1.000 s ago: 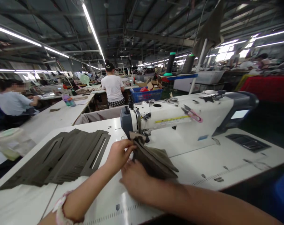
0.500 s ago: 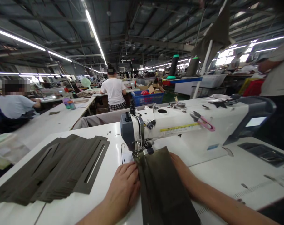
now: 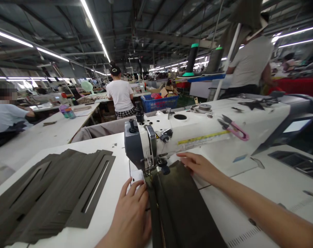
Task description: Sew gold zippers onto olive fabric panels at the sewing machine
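A dark olive cloth piece (image 3: pixel 190 206) lies under the needle area of a white sewing machine (image 3: pixel 210 137), running down toward me. A thin gold-coloured line runs lengthwise near its left side. My left hand (image 3: pixel 134 206) rests on the machine table beside the cloth's left edge, with fingers spread near the presser foot (image 3: pixel 149 170). At the cloth's far right corner, my right hand (image 3: pixel 196 165) has its fingers stretched out toward the machine head. Its lower fingers are partly hidden by the cloth's edge.
Fanned olive fabric pieces with slots (image 3: pixel 55 193) cover the table's left side. Pink-handled scissors (image 3: pixel 235 129) lie on the machine arm. Thread cones (image 3: pixel 191 60) stand behind it. Beyond are a blue crate (image 3: pixel 160 103), a person in white (image 3: pixel 119 94) and a person in grey (image 3: pixel 251 62).
My right hand has moved forward from the cloth's right side to its far corner, its fingers now showing. My left fingers have spread. The person in grey has shifted left in view.
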